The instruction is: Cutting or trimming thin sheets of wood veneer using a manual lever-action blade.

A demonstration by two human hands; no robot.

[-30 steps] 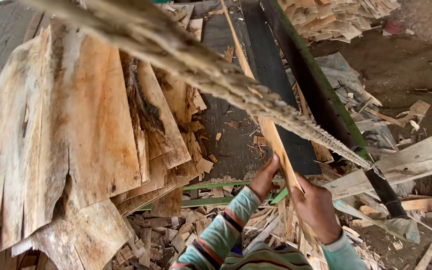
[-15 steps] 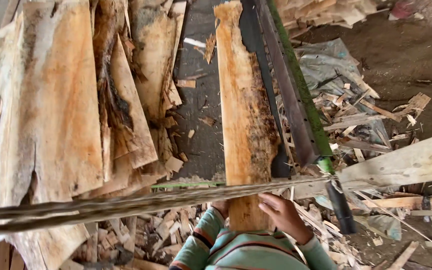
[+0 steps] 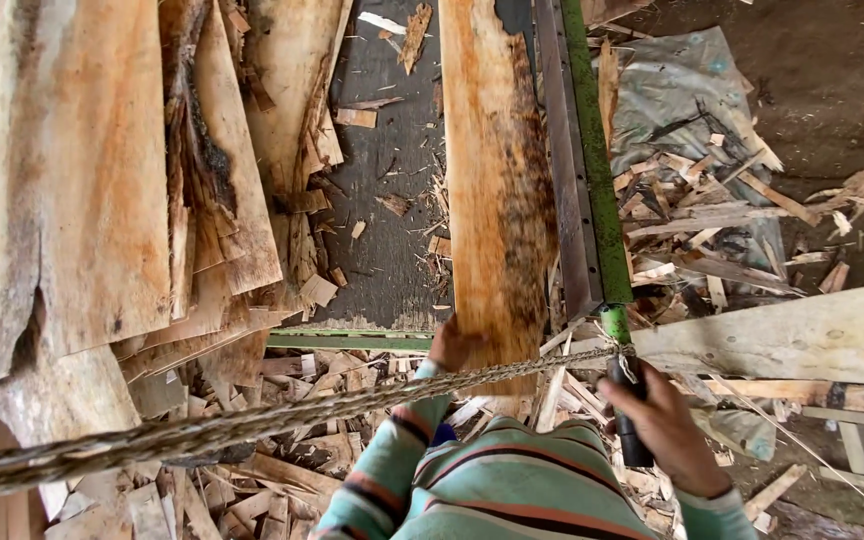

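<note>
A long rough wood sheet [image 3: 497, 180] lies flat on the dark table [image 3: 392, 250], its right edge against the grey and green blade arm [image 3: 584, 170]. My left hand [image 3: 449, 345] grips the sheet's near end at the table's front edge. Wrapped around the arm's black handle [image 3: 635, 448], my right hand [image 3: 670, 428] sits below and to the right of the sheet. A thick braided rope [image 3: 252, 425] runs from the lower left up to a knot on the arm just above the handle. My striped sleeves fill the bottom of the view.
Stacked rough wood sheets [image 3: 72, 180] cover the left of the table. Splintered offcuts [image 3: 292, 470] are heaped on the ground below the front edge and to the right of the blade [image 3: 712, 220]. A pale plank [image 3: 802, 335] crosses at the right.
The sheet went from tilted on edge to flat beside the blade arm. My right hand left the sheet and took the black handle. The rope now crosses lower in view.
</note>
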